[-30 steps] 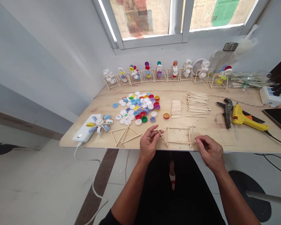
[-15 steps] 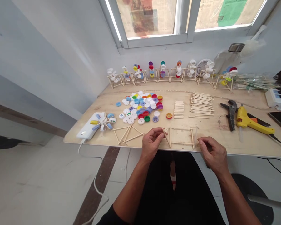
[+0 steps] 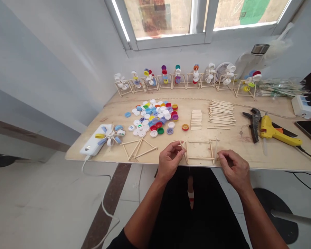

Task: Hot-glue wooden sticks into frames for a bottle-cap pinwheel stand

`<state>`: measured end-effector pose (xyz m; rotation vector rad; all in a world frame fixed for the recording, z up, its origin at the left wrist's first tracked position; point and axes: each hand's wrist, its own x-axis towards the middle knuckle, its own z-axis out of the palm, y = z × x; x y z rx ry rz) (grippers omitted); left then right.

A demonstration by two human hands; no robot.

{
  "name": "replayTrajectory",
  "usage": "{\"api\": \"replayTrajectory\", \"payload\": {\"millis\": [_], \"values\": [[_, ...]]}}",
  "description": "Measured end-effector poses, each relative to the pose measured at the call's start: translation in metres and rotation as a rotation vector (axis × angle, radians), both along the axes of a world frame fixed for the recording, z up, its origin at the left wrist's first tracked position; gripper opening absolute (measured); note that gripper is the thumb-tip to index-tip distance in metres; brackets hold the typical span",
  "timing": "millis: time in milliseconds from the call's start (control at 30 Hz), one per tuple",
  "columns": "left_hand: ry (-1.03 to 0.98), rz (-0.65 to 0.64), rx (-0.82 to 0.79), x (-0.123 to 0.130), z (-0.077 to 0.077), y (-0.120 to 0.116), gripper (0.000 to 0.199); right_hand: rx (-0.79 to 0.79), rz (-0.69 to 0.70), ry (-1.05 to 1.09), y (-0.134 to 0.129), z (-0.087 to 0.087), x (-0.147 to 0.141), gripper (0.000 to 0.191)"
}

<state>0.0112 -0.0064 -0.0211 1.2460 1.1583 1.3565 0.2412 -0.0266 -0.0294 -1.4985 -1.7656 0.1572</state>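
Observation:
At the table's front edge lies a frame of thin wooden sticks (image 3: 200,158), a rectangle with slanting sticks at both ends. My left hand (image 3: 171,159) pinches a stick at the frame's left end between thumb and fingers. Beside the right end is my right hand (image 3: 233,169), thumb and forefinger pressed together close to the upright stick there; what they hold, if anything, is too small to make out. Another stick frame (image 3: 145,153), made of triangles, rests on the table to the left. Near it a wheel of bottle caps (image 3: 110,135) lies on a white power bank (image 3: 92,145).
Loose bottle caps (image 3: 155,117) cover the table's middle. Short sticks (image 3: 196,119) and long sticks (image 3: 222,113) lie in piles. A yellow glue gun (image 3: 280,134) and black-handled cutters (image 3: 255,126) lie right. Several finished cap wheels on stick stands (image 3: 177,79) line the back.
The view has shifted slightly, so the table things appear a little further left. My left hand stays on the frame's left end, and my right hand has come slightly closer to its right end.

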Motion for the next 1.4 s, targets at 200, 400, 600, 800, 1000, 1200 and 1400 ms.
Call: {"api": "replayTrajectory", "payload": {"millis": [200, 400, 600, 800, 1000, 1200, 1400], "values": [[0.038, 0.035, 0.019, -0.003, -0.002, 0.004, 0.035, -0.012, 0.014, 0.033, 0.000, 0.001, 0.000, 0.017], [0.056, 0.057, 0.015, -0.002, 0.000, 0.005, 0.037, -0.006, 0.015, 0.020, 0.000, 0.000, 0.000, 0.017], [0.057, 0.053, 0.000, -0.003, -0.009, 0.005, 0.042, -0.010, 0.010, 0.022, 0.000, 0.000, -0.001, 0.018], [0.088, 0.054, 0.018, -0.004, -0.014, 0.004, 0.043, -0.014, 0.003, 0.028, 0.000, 0.001, -0.002, 0.019], [0.106, 0.062, 0.034, -0.005, -0.017, 0.003, 0.043, -0.040, 0.001, 0.061, -0.001, 0.003, -0.001, 0.018], [0.069, 0.054, 0.008, -0.005, -0.017, 0.003, 0.041, -0.064, -0.042, 0.136, -0.001, 0.006, 0.000, 0.022], [0.078, 0.048, 0.043, -0.005, -0.017, 0.003, 0.040, -0.093, -0.042, 0.169, -0.002, 0.010, -0.001, 0.023]]}}
